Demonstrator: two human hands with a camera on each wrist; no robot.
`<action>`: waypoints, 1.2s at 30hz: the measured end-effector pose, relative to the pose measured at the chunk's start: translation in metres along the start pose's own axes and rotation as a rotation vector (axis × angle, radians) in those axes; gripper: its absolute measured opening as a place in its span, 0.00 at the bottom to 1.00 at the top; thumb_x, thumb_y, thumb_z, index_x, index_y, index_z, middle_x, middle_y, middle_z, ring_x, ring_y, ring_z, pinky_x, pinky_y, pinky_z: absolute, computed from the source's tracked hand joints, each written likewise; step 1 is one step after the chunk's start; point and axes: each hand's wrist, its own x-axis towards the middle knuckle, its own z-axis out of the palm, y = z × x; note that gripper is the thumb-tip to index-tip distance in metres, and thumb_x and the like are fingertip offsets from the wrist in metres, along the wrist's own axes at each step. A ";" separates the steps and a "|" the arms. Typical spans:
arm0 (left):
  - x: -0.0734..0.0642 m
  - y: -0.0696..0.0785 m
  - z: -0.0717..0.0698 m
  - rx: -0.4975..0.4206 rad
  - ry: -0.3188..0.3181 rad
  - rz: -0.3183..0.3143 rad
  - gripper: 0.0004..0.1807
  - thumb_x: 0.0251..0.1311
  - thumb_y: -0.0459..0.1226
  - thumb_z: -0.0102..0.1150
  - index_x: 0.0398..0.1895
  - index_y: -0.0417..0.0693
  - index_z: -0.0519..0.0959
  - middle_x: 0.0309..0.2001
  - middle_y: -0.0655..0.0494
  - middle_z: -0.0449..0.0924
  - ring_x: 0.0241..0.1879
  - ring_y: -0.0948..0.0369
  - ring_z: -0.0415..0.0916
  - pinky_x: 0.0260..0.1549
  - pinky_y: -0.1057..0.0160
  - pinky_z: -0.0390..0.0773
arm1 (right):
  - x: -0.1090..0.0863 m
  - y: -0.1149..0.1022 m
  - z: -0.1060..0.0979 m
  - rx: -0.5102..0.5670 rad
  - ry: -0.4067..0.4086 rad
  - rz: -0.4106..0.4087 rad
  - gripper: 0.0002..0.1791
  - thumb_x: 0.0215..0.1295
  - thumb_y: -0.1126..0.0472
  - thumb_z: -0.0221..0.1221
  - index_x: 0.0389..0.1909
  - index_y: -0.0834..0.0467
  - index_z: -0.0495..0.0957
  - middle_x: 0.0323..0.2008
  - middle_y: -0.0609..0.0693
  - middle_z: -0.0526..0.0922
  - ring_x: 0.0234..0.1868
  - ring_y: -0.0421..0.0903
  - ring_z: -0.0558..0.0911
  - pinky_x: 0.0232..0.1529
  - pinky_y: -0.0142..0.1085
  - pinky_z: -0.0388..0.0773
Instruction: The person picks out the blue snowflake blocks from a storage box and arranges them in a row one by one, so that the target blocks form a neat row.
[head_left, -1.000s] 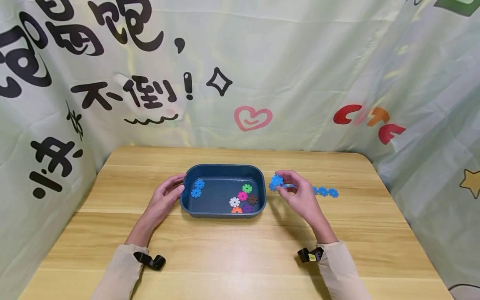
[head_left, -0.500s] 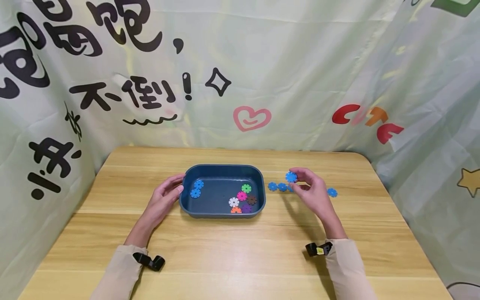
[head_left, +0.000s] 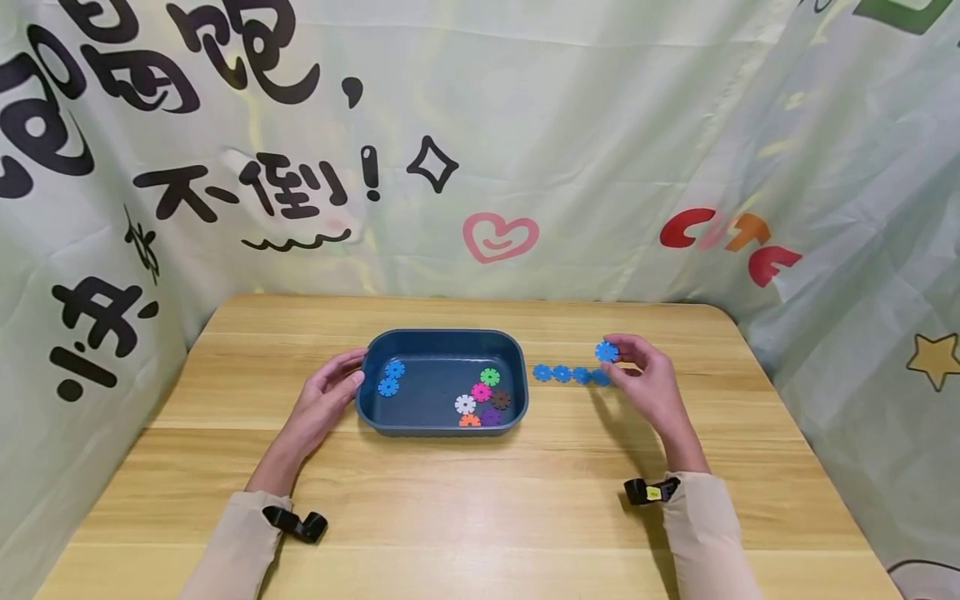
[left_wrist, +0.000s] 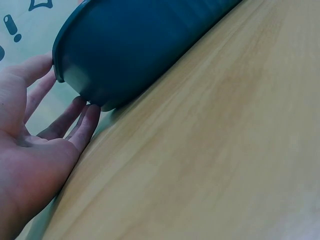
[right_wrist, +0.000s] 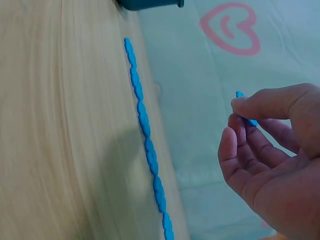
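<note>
Thumb and fingers of my right hand (head_left: pixel 651 385) pinch a blue notched plastic disc (head_left: pixel 606 351), held up above the table. Below it, a straight row of blue notched discs (head_left: pixel 562 373) lies along the wood, its right end hidden behind the hand; the right wrist view shows the row (right_wrist: pixel 143 119) edge on. My left hand (head_left: pixel 327 398) rests against the left end of a dark blue tray (head_left: pixel 442 432); in the left wrist view its fairly straight fingers touch the tray's outer wall (left_wrist: pixel 125 55). Two blue discs (head_left: pixel 392 377) lie at the tray's left side.
Inside the tray at the right lie several notched discs: green (head_left: pixel 490 377), pink (head_left: pixel 481 392), white (head_left: pixel 465 404), brown (head_left: pixel 500 400), purple (head_left: pixel 491 417) and orange (head_left: pixel 470 420). A printed curtain (head_left: pixel 585 150) hangs behind the wooden table (head_left: pixel 450 517).
My right hand has moved right along the row with the blue disc, uncovering more discs at the row's left end. The left hand keeps its place at the tray.
</note>
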 end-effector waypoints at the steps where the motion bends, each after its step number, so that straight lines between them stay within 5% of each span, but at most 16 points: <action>1: 0.000 0.000 0.000 0.003 0.001 -0.001 0.27 0.76 0.38 0.56 0.74 0.43 0.67 0.71 0.43 0.65 0.64 0.55 0.69 0.57 0.65 0.79 | 0.000 -0.001 -0.001 -0.002 0.002 0.002 0.22 0.66 0.75 0.64 0.61 0.71 0.76 0.51 0.68 0.81 0.48 0.54 0.80 0.41 0.19 0.77; 16: -0.001 -0.004 -0.002 -0.001 -0.002 0.002 0.27 0.77 0.37 0.55 0.75 0.41 0.66 0.70 0.43 0.65 0.65 0.55 0.68 0.58 0.65 0.79 | 0.002 0.033 -0.024 0.007 0.064 0.050 0.23 0.67 0.72 0.65 0.63 0.67 0.77 0.52 0.66 0.81 0.43 0.34 0.78 0.42 0.19 0.77; 36: 0.000 -0.001 0.000 -0.009 0.001 0.003 0.27 0.77 0.37 0.55 0.75 0.41 0.66 0.70 0.44 0.66 0.63 0.56 0.70 0.57 0.65 0.79 | -0.003 0.051 -0.049 -0.028 0.118 0.152 0.24 0.69 0.70 0.64 0.65 0.69 0.74 0.57 0.63 0.78 0.46 0.35 0.77 0.44 0.16 0.75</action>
